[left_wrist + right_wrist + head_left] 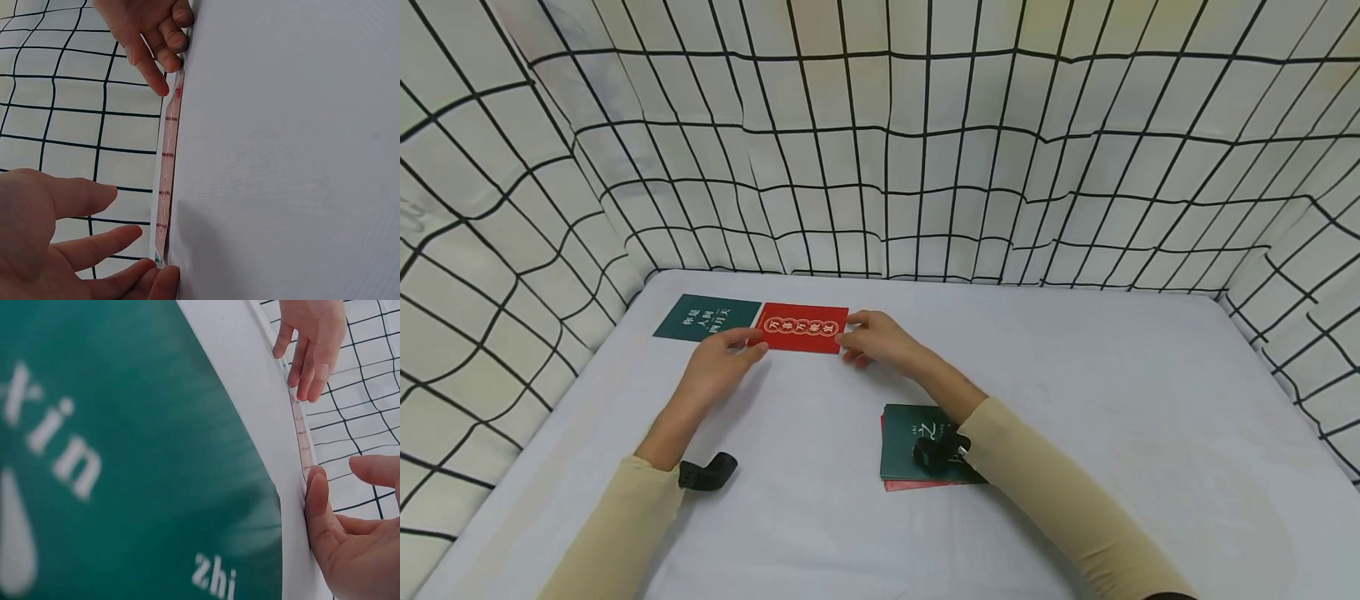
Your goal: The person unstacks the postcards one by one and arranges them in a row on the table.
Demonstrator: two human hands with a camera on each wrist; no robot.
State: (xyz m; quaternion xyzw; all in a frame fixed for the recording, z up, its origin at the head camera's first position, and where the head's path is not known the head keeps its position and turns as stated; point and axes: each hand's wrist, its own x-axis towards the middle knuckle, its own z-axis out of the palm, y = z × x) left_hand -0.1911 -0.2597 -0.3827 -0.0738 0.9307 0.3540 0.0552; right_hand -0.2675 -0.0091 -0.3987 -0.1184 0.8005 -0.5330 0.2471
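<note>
A red card [801,327] with pale lettering in linked rings lies flat toward the far left of the table. To its left, close beside it, is a dark green card [707,317] with white characters. My left hand [718,367] touches the red card's left end, where the two cards meet, with fingers fairly straight. At the right end, my right hand [883,342] rests its fingertips against the edge, thumb and fingers spread apart. From both wrist views the red card [165,169] appears nearly edge-on between the hands.
Under my right forearm sits a stack of green and red cards [901,442], partly covered by the sleeve and wrist camera. A white cloth [805,517] covers the table. Black netting [925,133] over pale sheeting rises along the back and both sides.
</note>
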